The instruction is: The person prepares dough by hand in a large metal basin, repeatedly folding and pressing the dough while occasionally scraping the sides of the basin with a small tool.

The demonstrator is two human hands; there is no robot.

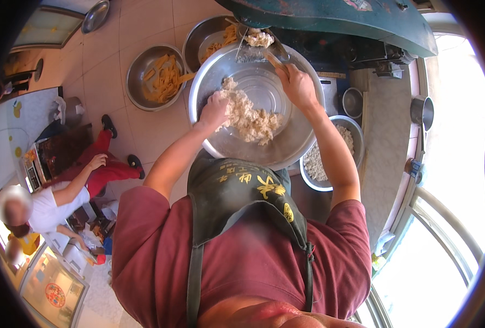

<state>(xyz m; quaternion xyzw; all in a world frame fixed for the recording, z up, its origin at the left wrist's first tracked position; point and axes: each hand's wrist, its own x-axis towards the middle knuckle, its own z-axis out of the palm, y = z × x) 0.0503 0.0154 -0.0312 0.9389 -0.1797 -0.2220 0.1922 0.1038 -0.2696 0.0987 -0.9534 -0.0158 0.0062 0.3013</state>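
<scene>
Overhead, a dark green machine (pixel 330 22) spans the top, with a large steel basin (pixel 286 145) below it holding a crumbly pale dough mass (pixel 250 117). Left of the basin sit two steel bowls of yellow strips (pixel 163 79), and a smaller bowl of white pieces (pixel 321 161) sits right. Right hand (pixel 297 85) closes around a scoop handle (pixel 275 59); left hand (pixel 214 109) presses half-curled into the dough's edge.
</scene>
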